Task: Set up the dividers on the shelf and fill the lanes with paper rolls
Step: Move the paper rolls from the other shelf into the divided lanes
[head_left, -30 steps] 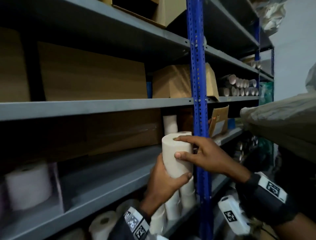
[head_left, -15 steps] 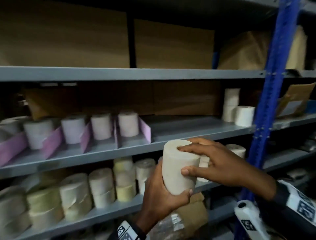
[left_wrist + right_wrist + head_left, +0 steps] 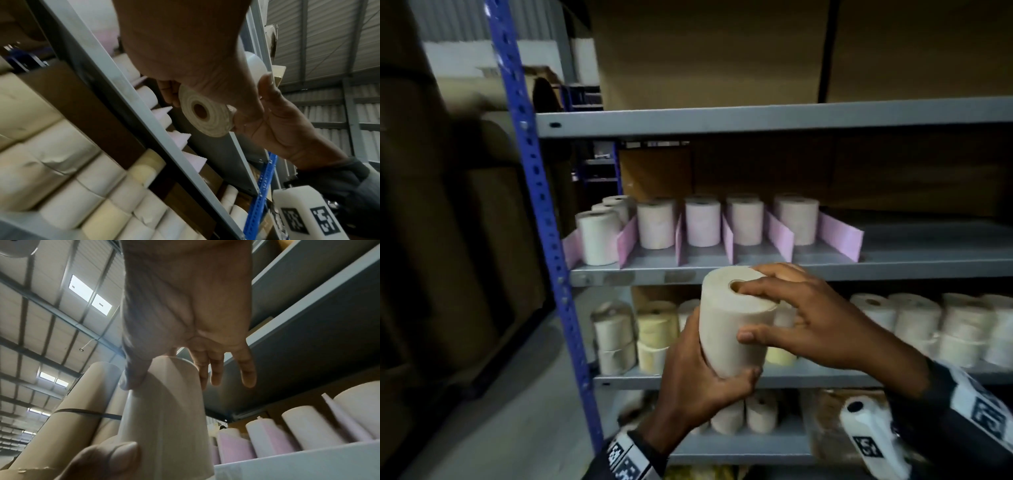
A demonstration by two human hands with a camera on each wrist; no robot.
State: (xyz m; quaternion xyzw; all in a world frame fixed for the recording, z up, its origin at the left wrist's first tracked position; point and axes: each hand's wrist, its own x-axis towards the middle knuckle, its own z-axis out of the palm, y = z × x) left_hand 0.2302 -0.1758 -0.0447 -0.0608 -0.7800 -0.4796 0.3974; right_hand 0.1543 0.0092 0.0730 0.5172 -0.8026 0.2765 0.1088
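A cream paper roll (image 3: pixel 726 322) stands upright in front of the middle shelf (image 3: pixel 893 270), held in both hands. My left hand (image 3: pixel 698 383) grips its lower end from below. My right hand (image 3: pixel 801 318) pinches the top, index finger by the core hole and thumb on the side. In the left wrist view the roll's bottom end (image 3: pixel 205 113) shows under my left hand (image 3: pixel 205 81). The right wrist view shows my right hand (image 3: pixel 185 369) over the roll (image 3: pixel 164 418). Several pink dividers (image 3: pixel 780 238) stand on the shelf with rolls (image 3: pixel 655 222) between them.
A blue upright (image 3: pixel 534 205) bounds the rack on the left, with big brown rolls (image 3: pixel 431 205) beyond it. Stacked cream and yellow rolls (image 3: pixel 654 329) fill the shelf below. Cardboard boxes (image 3: pixel 705 51) sit on the shelf above. The last divider (image 3: pixel 840 240) ends the lanes on the right.
The view has swung left along the rack: the blue upright on the right has left the view and the divided lanes are now straight ahead. Both hands still hold the same roll.
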